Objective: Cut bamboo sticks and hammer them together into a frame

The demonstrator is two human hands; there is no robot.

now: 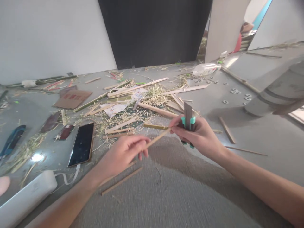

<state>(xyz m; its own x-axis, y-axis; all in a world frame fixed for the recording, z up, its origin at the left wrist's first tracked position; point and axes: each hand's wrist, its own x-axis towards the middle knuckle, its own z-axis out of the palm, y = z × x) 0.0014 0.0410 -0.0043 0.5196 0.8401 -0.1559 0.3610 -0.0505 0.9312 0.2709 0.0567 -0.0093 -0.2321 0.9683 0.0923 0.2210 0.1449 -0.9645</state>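
Observation:
Between my two hands runs a thin bamboo strip (157,138), tilted up to the right. My left hand (129,152) pinches its lower end. At the upper end, the fingertips of my right hand (198,134) grip it too. That same right hand also holds a utility knife (188,115) with a teal and black body, its wide blade pointing up and away from the strip. Below my left hand, a loose bamboo strip (122,180) lies on the grey cloth over my lap. Beyond my hands, a hammer (154,109) rests among bamboo pieces and shavings.
A phone (81,145) is cabled to a white power bank (30,196) at left, near a blue-black tool (13,141). Cardboard (72,98) lies farther back. At right are a grey cylinder (273,91), several white rings (235,91) and a plastic bottle (206,69).

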